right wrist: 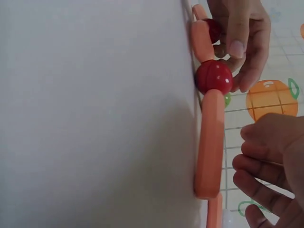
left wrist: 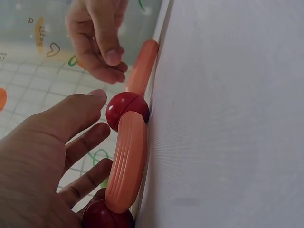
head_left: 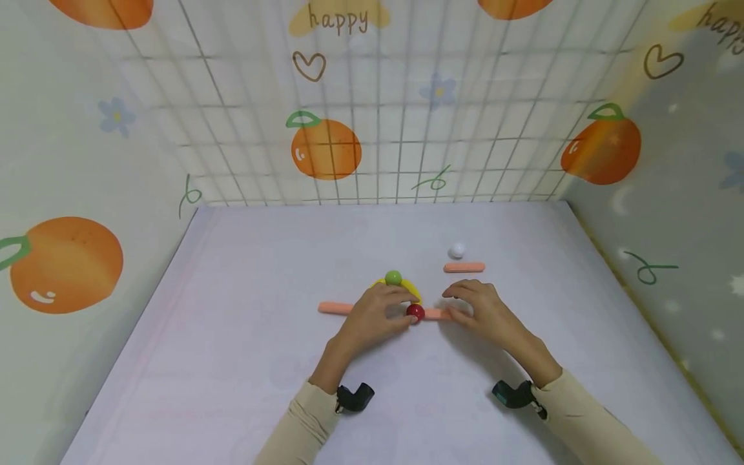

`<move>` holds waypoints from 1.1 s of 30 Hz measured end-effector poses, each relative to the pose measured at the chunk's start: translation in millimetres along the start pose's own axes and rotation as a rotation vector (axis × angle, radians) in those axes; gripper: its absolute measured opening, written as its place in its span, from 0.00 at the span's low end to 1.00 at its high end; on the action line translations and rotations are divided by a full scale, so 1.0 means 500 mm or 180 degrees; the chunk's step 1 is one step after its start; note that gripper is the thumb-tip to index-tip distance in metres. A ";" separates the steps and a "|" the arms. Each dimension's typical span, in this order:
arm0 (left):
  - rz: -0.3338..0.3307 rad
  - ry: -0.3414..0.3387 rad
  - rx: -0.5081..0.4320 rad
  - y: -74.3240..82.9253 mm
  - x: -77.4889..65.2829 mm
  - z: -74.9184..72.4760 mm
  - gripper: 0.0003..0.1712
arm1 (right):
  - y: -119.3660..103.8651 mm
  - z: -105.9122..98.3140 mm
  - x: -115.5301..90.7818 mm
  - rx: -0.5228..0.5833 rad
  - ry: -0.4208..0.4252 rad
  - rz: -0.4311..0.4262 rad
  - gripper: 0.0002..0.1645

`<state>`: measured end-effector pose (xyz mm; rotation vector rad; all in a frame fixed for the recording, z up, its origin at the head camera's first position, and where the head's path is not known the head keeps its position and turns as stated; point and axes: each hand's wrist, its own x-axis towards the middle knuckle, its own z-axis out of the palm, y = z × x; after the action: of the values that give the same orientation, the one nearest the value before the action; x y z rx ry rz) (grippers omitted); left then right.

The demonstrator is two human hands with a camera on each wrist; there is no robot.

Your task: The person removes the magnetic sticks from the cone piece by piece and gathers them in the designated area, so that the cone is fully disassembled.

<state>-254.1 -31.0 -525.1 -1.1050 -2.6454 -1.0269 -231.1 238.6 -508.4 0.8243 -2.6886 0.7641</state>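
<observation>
A row of salmon-coloured sticks and red balls lies on the table. One red ball [head_left: 415, 313] sits between a ridged stick [left wrist: 127, 161] and the right-hand stick [right wrist: 210, 145]. My left hand [head_left: 378, 313] is spread loosely over the row, its thumb and fingertips right at that ball. A second red ball [left wrist: 108, 216] lies at the ridged stick's other end, hidden under the left hand in the head view. My right hand [head_left: 482, 310] hovers by the right-hand stick's end, fingers loosely bent and holding nothing. Behind the left hand are a yellow curved piece [head_left: 411, 289] and a green ball [head_left: 393, 278].
At the back right lie a white ball [head_left: 457, 250] and a loose salmon stick [head_left: 464, 267]. Another salmon stick [head_left: 334, 308] extends to the left of the left hand. A wire grid [head_left: 378, 142] behind printed sheeting stands along the table's back edge.
</observation>
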 end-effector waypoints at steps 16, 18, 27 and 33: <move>-0.0032 0.0112 0.0341 -0.001 -0.005 0.014 0.16 | 0.005 0.025 -0.014 -0.0349 -0.0065 -0.0121 0.11; -0.0027 0.0168 0.0345 0.000 -0.005 0.015 0.16 | 0.004 0.025 -0.014 -0.0361 -0.0088 -0.0133 0.11; 0.0061 0.0328 0.0360 -0.004 -0.006 0.020 0.15 | 0.000 0.018 -0.011 -0.0502 -0.0053 -0.0295 0.12; 0.0068 0.0337 0.0393 -0.003 -0.007 0.022 0.15 | 0.001 0.015 -0.011 -0.0530 -0.0037 -0.0301 0.12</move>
<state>-251.1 -27.2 -535.4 -1.0220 -2.5691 -0.8791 -227.4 237.3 -517.0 0.9086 -2.6573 0.5082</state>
